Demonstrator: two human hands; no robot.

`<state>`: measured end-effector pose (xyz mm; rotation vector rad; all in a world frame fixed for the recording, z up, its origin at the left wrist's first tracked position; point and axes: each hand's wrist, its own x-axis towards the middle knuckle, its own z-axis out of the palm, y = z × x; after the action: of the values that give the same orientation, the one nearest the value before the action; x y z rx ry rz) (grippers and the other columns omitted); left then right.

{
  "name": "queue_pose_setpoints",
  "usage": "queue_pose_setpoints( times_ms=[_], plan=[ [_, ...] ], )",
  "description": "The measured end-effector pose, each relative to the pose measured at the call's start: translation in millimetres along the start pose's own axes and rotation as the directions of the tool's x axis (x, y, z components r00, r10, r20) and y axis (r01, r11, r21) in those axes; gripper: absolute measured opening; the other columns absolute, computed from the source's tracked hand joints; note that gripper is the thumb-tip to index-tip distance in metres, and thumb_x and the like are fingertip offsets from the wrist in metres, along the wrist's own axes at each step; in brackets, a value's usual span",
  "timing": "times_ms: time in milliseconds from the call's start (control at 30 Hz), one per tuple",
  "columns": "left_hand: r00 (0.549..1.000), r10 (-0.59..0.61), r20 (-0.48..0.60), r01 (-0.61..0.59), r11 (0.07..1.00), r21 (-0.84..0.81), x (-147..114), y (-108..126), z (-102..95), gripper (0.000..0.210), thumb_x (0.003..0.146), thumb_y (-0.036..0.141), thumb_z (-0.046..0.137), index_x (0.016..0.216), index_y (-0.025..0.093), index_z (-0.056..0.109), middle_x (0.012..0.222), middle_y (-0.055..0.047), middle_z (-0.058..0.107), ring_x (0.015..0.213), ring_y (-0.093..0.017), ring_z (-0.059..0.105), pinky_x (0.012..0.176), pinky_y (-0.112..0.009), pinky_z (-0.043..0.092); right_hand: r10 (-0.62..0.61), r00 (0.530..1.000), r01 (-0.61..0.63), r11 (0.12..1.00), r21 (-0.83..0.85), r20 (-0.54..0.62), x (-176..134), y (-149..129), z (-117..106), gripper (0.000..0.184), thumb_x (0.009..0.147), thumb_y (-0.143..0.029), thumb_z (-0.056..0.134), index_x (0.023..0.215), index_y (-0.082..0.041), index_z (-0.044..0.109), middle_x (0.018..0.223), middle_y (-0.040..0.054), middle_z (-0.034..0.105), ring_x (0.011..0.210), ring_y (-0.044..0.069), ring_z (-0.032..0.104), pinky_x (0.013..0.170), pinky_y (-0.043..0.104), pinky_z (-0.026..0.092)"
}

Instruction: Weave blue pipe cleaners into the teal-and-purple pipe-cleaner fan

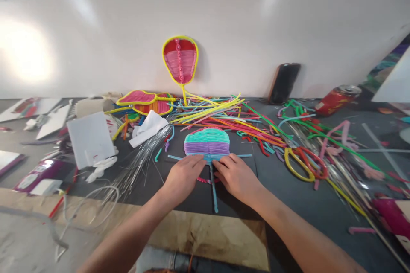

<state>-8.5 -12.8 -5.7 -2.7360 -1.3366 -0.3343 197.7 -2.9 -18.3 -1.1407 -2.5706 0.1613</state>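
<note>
In front of me lies a rounded leaf-like piece made of pipe cleaner rows, turquoise at the top, then purple, then blue. A light blue pipe cleaner runs crosswise along its lower rows, its ends sticking out on both sides. My left hand has its fingers closed on the left part of this strip, and my right hand grips it right of the centre. Between the hands a blue stem points towards me. Part of a pink beaded edge shows below; my fingers hide the rest.
Behind lies a pile of loose pipe cleaners. A finished pink petal with yellow rim leans at the white wall. Metal wires lie left; scissors, a phone and a red can are right.
</note>
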Motion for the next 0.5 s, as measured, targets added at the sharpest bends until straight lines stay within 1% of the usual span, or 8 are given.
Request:
queue_pose_setpoints(
  times_ms=[67,133,267,367,500],
  plan=[
    [0.998,-0.059,-0.016,0.059,0.998,0.003,-2,-8,-5.2,0.032,0.082,0.004,0.044,0.102,0.016,0.066,0.111,-0.010,0.068,0.101,-0.021,0.062,0.089,-0.035,0.050,-0.001,1.000,0.001,1.000,-0.019,-0.021,1,-2,-1,0.025,0.088,-0.022,0.051,0.109,-0.014,0.063,0.094,0.0124,0.060,0.090,0.025,0.050,0.077,0.038,0.047],
    [0.994,-0.112,0.000,0.112,0.993,0.022,-4,-14,-9.8,0.027,0.082,0.007,0.047,0.096,0.019,0.068,0.102,-0.008,0.069,0.093,-0.021,0.062,0.083,-0.036,0.050,-0.015,0.999,0.014,1.000,-0.024,-0.041,1,-3,-1,0.023,0.088,-0.021,0.051,0.107,-0.015,0.064,0.097,0.0130,0.060,0.092,0.026,0.049,0.079,0.039,0.046],
    [0.987,-0.157,0.029,0.157,0.987,0.023,-10,-20,-12.3,0.027,0.084,0.009,0.048,0.096,0.022,0.068,0.088,-0.005,0.068,0.081,-0.018,0.062,0.073,-0.031,0.048,-0.089,0.996,0.090,0.995,0.037,-0.032,1,1,-1,0.029,0.091,-0.025,0.047,0.115,-0.018,0.061,0.096,0.0113,0.062,0.090,0.025,0.049,0.080,0.040,0.046],
    [0.984,-0.176,-0.003,0.176,0.984,-0.003,-13,-20,-9.6,0.025,0.087,0.013,0.045,0.096,0.021,0.067,0.085,-0.004,0.068,0.078,-0.016,0.062,0.071,-0.028,0.046,-0.117,0.993,0.118,0.992,0.052,-0.012,0,3,-1,0.032,0.092,-0.030,0.047,0.118,-0.018,0.061,0.098,0.0110,0.062,0.091,0.025,0.049,0.080,0.039,0.047],
    [0.968,-0.244,-0.063,0.243,0.970,-0.033,-14,-23,-8.1,0.022,0.091,0.019,0.044,0.089,0.019,0.066,0.082,-0.004,0.069,0.075,-0.016,0.063,0.072,-0.028,0.045,-0.106,0.994,0.107,0.993,0.042,-0.011,-1,3,-2,0.032,0.090,-0.032,0.050,0.117,-0.019,0.062,0.100,0.0114,0.062,0.092,0.025,0.049,0.080,0.039,0.047]
  ],
)
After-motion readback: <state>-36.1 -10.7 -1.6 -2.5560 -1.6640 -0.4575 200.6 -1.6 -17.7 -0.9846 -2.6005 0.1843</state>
